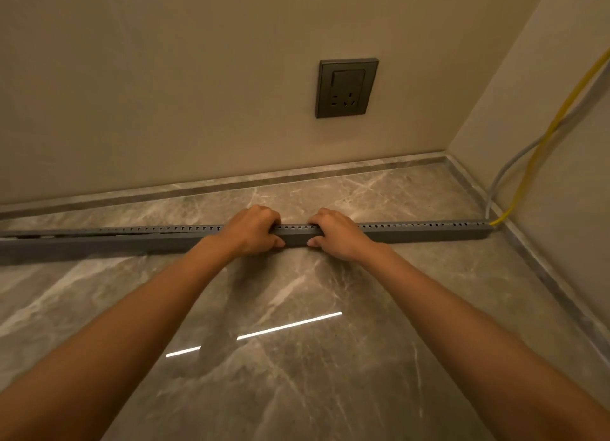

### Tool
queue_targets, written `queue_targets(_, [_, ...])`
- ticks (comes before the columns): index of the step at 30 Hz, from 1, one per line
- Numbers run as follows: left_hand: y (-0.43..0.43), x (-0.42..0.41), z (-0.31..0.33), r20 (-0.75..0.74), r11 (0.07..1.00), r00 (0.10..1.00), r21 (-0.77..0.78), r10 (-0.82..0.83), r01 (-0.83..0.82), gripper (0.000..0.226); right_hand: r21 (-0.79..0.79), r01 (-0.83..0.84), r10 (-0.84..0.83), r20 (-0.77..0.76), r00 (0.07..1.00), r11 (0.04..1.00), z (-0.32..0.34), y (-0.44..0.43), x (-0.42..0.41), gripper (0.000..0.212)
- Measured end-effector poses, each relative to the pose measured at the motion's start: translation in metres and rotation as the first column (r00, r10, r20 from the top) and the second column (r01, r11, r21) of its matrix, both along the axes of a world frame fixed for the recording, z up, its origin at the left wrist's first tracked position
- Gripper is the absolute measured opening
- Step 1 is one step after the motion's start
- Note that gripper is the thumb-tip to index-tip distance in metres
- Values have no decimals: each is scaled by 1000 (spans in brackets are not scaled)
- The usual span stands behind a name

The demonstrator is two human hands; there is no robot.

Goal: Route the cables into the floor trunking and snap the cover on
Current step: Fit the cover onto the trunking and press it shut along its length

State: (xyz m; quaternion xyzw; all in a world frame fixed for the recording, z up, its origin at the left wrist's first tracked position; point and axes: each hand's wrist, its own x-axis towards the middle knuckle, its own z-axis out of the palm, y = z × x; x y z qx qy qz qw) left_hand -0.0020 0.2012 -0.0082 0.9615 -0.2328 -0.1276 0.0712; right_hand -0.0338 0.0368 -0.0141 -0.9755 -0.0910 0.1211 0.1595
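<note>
On trunking (412,232), left hand (252,231), right hand (336,234) gripping cover edges

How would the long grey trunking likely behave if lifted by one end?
The trunking is long, thin and slotted, so it would probably sag. It looks like light plastic. Both hands, left and right, grip it mid-length.

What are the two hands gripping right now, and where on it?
Both the left hand and right hand clamp the grey trunking near mid-length, fingers over its slotted top, thumbs on the front face.
</note>
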Motion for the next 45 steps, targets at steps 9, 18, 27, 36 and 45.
queue_targets(9, [-4,-3,1,47,1000,999,9,0,0,29,16,11,-13,114,993,1000,-8,-1,-1,30])
queue_targets(18, [8,-2,0,-37,998,998,29,54,-53,34,-49,-48,52,94,994,998,-8,14,5,40])
queue_targets(27, [52,6,10,-60,984,995,164,86,-75,36,-2,-58,58,80,995,998,-8,60,10,39])
queue_targets(36, [58,-1,-1,47,986,996,154,-71,63,28,-109,-78,90,111,990,991,-8,79,7,34])
queue_targets(45, [82,10,-6,13,995,996,-36,-88,88,35,-186,-5,18,67,998,983,1,92,8,33])
